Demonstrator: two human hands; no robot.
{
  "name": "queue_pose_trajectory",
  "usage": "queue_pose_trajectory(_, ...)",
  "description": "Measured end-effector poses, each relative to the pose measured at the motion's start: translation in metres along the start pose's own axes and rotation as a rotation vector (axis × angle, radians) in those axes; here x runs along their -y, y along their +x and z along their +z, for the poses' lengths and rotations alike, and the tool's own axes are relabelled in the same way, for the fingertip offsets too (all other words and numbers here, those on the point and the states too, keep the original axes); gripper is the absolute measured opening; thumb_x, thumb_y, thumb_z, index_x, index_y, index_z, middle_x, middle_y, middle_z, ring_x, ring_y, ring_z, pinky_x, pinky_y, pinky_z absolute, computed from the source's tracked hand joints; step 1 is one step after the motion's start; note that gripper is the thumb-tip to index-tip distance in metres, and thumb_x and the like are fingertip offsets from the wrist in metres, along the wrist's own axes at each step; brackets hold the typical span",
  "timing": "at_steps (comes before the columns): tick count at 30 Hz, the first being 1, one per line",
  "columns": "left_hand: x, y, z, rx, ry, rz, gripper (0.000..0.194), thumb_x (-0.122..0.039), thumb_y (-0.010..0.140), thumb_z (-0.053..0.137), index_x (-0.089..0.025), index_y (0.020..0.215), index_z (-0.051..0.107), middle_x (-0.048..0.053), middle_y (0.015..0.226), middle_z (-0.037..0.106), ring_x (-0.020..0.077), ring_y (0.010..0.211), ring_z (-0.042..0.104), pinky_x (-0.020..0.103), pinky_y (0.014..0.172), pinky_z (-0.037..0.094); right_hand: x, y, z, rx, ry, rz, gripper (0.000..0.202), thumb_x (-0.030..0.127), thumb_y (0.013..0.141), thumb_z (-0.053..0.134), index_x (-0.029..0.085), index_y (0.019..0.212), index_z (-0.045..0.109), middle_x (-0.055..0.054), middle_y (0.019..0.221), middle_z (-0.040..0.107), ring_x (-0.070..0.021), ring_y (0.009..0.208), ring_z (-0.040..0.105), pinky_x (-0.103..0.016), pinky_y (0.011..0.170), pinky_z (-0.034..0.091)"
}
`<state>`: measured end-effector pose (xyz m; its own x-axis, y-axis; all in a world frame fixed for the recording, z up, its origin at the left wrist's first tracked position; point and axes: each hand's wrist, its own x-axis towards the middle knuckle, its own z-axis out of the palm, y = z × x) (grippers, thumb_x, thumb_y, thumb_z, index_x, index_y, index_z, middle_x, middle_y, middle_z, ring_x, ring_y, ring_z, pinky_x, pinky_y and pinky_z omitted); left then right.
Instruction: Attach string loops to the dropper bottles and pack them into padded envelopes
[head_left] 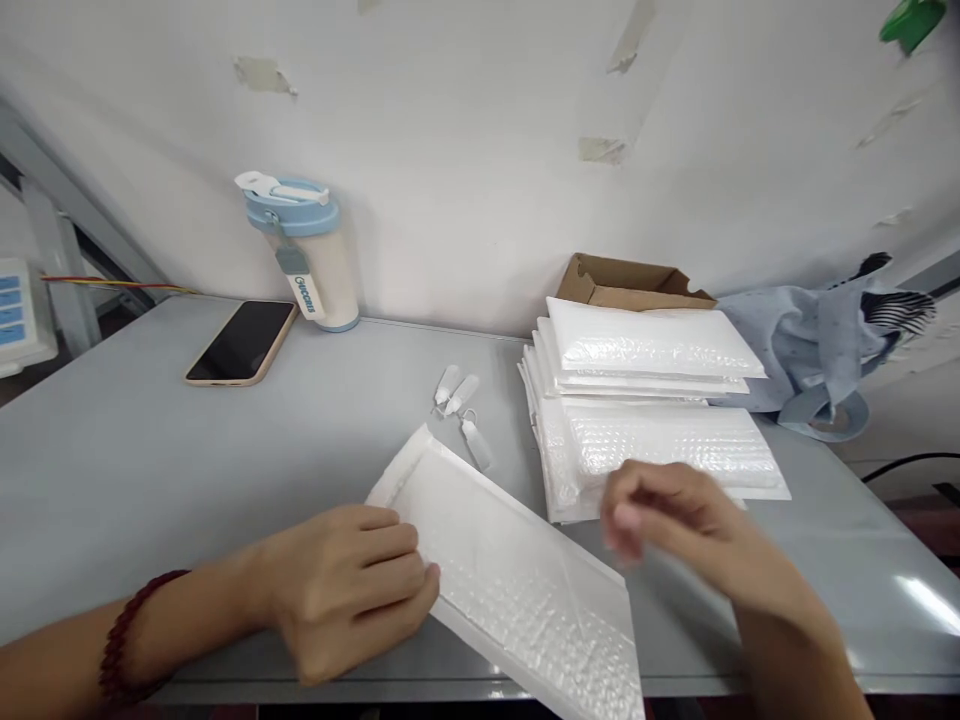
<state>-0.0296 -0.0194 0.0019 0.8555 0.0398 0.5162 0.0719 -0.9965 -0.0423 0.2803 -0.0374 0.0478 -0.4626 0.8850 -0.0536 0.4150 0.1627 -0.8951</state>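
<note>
A white bubble mailer point(517, 580) slants across the front of the grey table, its lower end reaching over the front edge. My left hand point(356, 580) is closed on its left side, fingers curled at the edge. To the right, my right hand point(667, 520) hovers beside the mailer with fingers bent and smeared by motion; I cannot tell whether anything is in them. Behind that hand lies a stack of white bubble mailers point(652, 350). Several small white tags with loops point(457, 390) lie just beyond the mailer's upper corner.
A phone point(241, 343) lies at the back left next to a blue-lidded tumbler point(319, 255). An open cardboard box point(630, 285) stands behind the mailer stack, near a light blue cloth point(780, 335) and a tape roll point(825, 415). The wall point(465, 200) closes off the back.
</note>
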Motion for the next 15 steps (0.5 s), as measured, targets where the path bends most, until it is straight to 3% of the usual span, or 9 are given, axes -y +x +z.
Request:
queue_pose_trajectory(2, 0.002, 0.003, 0.007, 0.043, -0.010, -0.002, 0.017, -0.007, 0.080, 0.049, -0.011, 0.088, 0.063, 0.002, 0.056, 0.053, 0.0151, 0.050, 0.047, 0.031, 0.041, 0.034, 0.005, 0.003, 0.029, 0.064, -0.123, 0.018, 0.021, 0.038, 0.088, 0.056, 0.019, 0.097, 0.059, -0.008, 0.103, 0.064, -0.0175, 0.091, 0.063, -0.031, 0.079, 0.053)
queue_pose_trajectory(4, 0.003, 0.005, 0.012, 0.118, -0.010, -0.038, 0.019, -0.008, 0.082, 0.046, -0.011, 0.090, 0.062, 0.002, 0.058, 0.054, 0.0161, 0.050, 0.048, 0.032, 0.042, 0.035, 0.004, 0.003, 0.057, 0.115, -0.291, -0.041, 0.059, 0.045, 0.079, 0.065, 0.019, 0.128, 0.044, -0.017, 0.140, 0.039, -0.0274, 0.123, 0.047, -0.040, 0.094, 0.048)
queue_pose_trajectory(7, 0.004, 0.005, 0.016, 0.235, -0.075, -0.203, 0.016, -0.017, 0.083, 0.049, -0.013, 0.091, 0.063, 0.005, 0.067, 0.059, 0.0176, 0.058, 0.052, 0.030, 0.049, 0.040, -0.009, 0.003, 0.087, 0.178, -0.545, -0.154, 0.099, 0.051, 0.072, 0.069, 0.007, 0.144, 0.016, -0.030, 0.149, 0.011, -0.0413, 0.138, 0.013, -0.056, 0.102, 0.037)
queue_pose_trajectory(10, 0.006, 0.006, 0.016, 0.248, -0.261, -0.574, 0.023, -0.030, 0.087, 0.048, -0.016, 0.098, 0.062, 0.007, 0.084, 0.064, 0.0178, 0.070, 0.059, 0.029, 0.063, 0.047, -0.027, 0.004, 0.102, 0.077, -0.681, -0.212, 0.095, 0.043, 0.079, 0.063, 0.008, 0.146, 0.006, -0.030, 0.150, 0.006, -0.0427, 0.138, 0.004, -0.063, 0.102, 0.030)
queue_pose_trajectory(13, 0.011, 0.009, 0.012, 0.165, -0.572, -1.106, 0.030, -0.038, 0.088, 0.046, -0.017, 0.104, 0.062, 0.005, 0.087, 0.068, 0.0174, 0.075, 0.063, 0.027, 0.069, 0.049, -0.036, 0.005, 0.109, -0.023, -0.732, -0.203, 0.077, 0.035, 0.085, 0.055, 0.008, 0.144, 0.013, -0.029, 0.150, 0.005, -0.0433, 0.138, 0.008, -0.064, 0.100, 0.032)
queue_pose_trajectory(15, 0.017, 0.011, 0.007, 0.147, -0.862, -1.353, 0.038, -0.044, 0.085, 0.051, -0.017, 0.110, 0.061, 0.004, 0.089, 0.070, 0.0187, 0.081, 0.065, 0.028, 0.075, 0.050, -0.037, 0.006, 0.111, -0.046, -0.755, -0.207, 0.069, 0.033, 0.086, 0.051, 0.006, 0.141, 0.019, -0.029, 0.150, 0.004, -0.0446, 0.138, 0.008, -0.065, 0.100, 0.032)
